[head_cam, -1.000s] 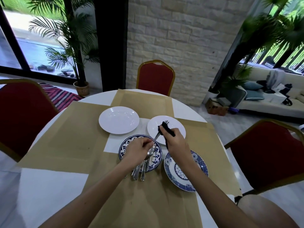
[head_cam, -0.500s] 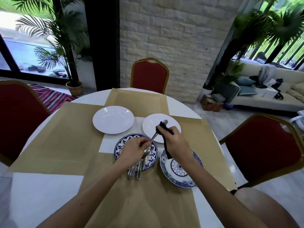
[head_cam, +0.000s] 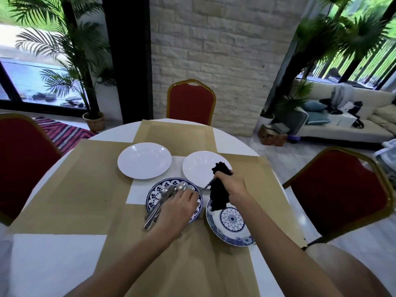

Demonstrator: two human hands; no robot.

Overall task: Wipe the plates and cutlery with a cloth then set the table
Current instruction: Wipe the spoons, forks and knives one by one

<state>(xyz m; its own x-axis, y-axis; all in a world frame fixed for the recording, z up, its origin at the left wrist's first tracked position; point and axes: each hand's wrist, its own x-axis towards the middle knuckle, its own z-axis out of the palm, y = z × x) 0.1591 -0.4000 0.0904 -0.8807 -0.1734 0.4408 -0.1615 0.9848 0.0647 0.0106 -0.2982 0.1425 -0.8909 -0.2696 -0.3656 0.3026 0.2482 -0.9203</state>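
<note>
My right hand grips a dark cloth wrapped round one end of a piece of cutlery. My left hand pinches the other end of that piece, over a blue-patterned plate that carries a bundle of spoons and other cutlery. A second blue-patterned plate lies to the right, under the hanging cloth. Two white plates sit further back, one on the left and one on the right.
The round white table is covered with brown paper mats. Red chairs stand at the left, the far side and the right. Potted palms and a sofa are beyond.
My right hand with the cloth has slid along the piece of cutlery away from my left hand, towards the right. The cloth now hangs lower over the right blue plate.
</note>
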